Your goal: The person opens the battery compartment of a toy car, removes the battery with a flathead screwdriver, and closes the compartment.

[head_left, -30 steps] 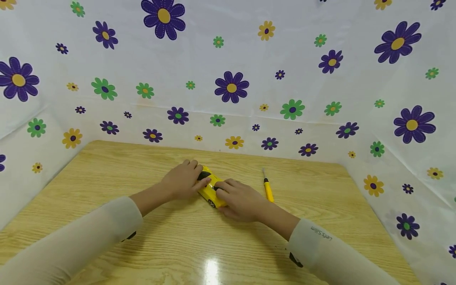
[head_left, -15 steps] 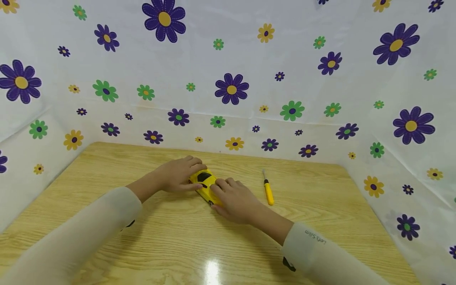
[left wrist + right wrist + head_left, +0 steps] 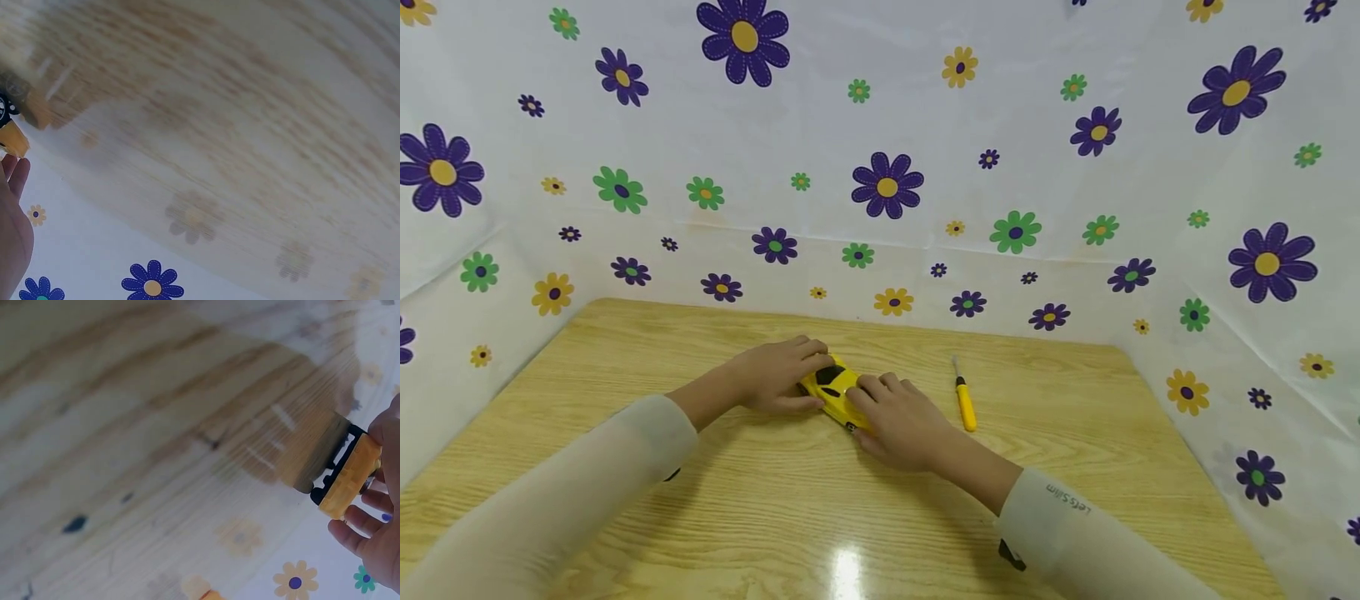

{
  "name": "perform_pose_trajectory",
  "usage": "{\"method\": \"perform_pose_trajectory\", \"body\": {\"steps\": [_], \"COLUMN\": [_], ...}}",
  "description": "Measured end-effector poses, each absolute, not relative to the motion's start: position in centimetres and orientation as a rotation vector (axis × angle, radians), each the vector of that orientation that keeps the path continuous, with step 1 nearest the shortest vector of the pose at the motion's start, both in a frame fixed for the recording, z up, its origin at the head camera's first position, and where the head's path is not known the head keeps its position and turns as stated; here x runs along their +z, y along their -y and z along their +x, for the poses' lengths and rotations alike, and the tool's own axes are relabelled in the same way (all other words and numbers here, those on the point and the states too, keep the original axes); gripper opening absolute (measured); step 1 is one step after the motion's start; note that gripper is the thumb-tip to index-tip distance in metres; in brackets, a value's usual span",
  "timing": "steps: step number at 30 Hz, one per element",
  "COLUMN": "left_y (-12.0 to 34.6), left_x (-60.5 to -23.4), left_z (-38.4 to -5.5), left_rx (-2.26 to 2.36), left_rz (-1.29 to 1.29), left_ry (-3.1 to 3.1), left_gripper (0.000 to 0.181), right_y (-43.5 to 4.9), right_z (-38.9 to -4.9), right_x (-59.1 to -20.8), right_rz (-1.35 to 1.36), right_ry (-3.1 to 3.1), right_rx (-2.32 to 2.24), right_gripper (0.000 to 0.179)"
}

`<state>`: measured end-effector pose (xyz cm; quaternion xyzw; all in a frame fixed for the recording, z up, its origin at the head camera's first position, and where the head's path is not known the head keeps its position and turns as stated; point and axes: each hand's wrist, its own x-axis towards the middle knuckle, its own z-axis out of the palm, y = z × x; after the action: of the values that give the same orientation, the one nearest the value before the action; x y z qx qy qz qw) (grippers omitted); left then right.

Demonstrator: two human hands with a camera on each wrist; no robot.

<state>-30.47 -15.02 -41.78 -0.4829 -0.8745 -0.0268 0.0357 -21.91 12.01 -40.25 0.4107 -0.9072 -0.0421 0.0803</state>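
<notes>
A yellow toy car [image 3: 837, 383] with black windows lies on the wooden table, set diagonally. Around its far left end, my left hand [image 3: 775, 375] grips with fingers over the top and thumb along the near side. My right hand [image 3: 902, 421] holds the near right end, its fingers bent over the bodywork. In the right wrist view, the car [image 3: 351, 478] shows its end and dark underside beside the fingers of the right hand [image 3: 384, 550]. Only a wheel and a yellow corner of the car [image 3: 14, 139] appear at the edge of the left wrist view.
To the right of the hands, a screwdriver [image 3: 966, 404] with a yellow and black handle lies on the table [image 3: 760, 517]. White flower-printed cloth [image 3: 820, 125] stands as a wall behind the table and along both sides.
My left hand has slid back off the car's windshield toward its far end, thumb now lower on the side. My right hand has shifted slightly left. The screwdriver has stayed put.
</notes>
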Motion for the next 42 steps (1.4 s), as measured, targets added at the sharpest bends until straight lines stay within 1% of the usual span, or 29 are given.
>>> {"method": "perform_pose_trajectory", "body": {"steps": [5, 12, 21, 26, 42], "left_y": [14.9, 14.8, 14.8, 14.6, 14.7], "left_x": [-41.7, -41.6, -42.3, -42.4, -41.8], "left_z": [-29.9, -29.2, -28.8, -28.6, -27.8], "left_rx": [-0.066, -0.04, -0.04, 0.002, 0.006], "left_rz": [-1.51, -1.524, -1.587, -1.614, -1.602], "left_ry": [2.634, 2.625, 2.535, 2.48, 2.493], "left_gripper": [0.064, 0.062, 0.044, 0.037, 0.035], "right_y": [-12.7, -13.5, -14.4, -14.9, -15.5], "right_z": [-22.3, -22.8, -23.6, -24.0, -24.2], "right_x": [-40.1, -40.1, -40.3, -40.3, -39.9], "right_rz": [1.259, 1.28, 1.286, 1.273, 1.338], "right_ry": [2.726, 2.715, 2.701, 2.714, 2.721], "right_rx": [-0.082, -0.08, -0.073, -0.042, -0.022], "right_gripper": [0.047, 0.048, 0.048, 0.05, 0.054]}}
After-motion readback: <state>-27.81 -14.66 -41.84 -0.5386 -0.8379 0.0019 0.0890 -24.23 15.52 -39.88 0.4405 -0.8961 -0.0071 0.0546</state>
